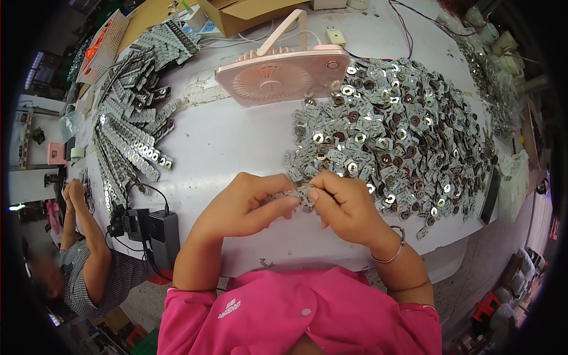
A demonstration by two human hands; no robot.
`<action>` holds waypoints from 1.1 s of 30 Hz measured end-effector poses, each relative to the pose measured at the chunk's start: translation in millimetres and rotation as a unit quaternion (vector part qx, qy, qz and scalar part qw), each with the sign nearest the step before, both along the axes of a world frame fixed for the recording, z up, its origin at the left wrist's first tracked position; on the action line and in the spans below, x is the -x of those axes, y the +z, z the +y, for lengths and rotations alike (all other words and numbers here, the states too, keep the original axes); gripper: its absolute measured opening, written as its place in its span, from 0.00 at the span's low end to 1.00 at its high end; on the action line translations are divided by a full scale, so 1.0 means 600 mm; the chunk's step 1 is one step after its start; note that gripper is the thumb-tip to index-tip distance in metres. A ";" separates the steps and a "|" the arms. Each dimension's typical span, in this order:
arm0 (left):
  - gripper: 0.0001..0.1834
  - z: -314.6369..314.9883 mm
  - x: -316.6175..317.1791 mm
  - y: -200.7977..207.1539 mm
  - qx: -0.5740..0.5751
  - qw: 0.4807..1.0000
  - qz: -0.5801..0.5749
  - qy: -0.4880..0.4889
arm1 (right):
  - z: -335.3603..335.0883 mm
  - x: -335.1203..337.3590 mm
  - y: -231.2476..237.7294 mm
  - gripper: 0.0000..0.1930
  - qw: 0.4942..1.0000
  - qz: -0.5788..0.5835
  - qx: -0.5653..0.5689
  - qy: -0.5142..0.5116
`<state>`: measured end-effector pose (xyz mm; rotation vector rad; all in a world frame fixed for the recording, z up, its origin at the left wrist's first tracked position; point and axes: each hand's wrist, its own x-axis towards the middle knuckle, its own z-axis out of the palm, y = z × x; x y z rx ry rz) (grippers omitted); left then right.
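Observation:
In front of my chest, my left hand and my right hand meet over the table's near edge. Between their fingertips is a short row of small silvery metal parts, partly covered by the fingers. Both hands are closed in a pinch on these parts, the right thumb pressing from above. Just beyond my right hand spreads a large heap of loose small metal parts, some with round dark or shiny discs. To the left lie rows of similar parts joined into strips, overlapping each other.
A pink fan stands at the table's middle back. Black boxes with cables sit at the near left edge. A cardboard box and a white basket are at the back. Another person works at the far left.

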<state>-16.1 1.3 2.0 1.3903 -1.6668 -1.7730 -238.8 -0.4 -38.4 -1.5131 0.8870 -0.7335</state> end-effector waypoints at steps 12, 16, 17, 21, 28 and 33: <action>0.10 0.005 0.046 -0.023 0.455 0.873 -0.176 -0.005 | 0.002 0.001 0.003 0.07 0.985 0.037 0.084 -0.146; 0.12 0.008 0.053 -0.027 0.475 0.857 -0.194 0.035 | 0.007 -0.007 0.004 0.07 0.984 0.026 0.062 -0.165; 0.12 0.007 0.054 -0.025 0.483 0.852 -0.199 0.036 | 0.008 -0.006 0.006 0.08 0.985 0.016 0.043 -0.168; 0.13 0.001 0.057 -0.021 0.505 0.842 -0.191 0.019 | 0.007 0.000 0.004 0.08 0.986 -0.013 -0.001 -0.167; 0.15 0.005 0.060 -0.031 0.519 0.835 -0.182 0.020 | 0.008 -0.003 0.001 0.08 0.979 -0.052 -0.054 -0.189; 0.15 0.012 0.063 -0.038 0.447 0.866 -0.224 0.007 | -0.006 -0.006 -0.001 0.06 0.974 -0.051 -0.112 -0.192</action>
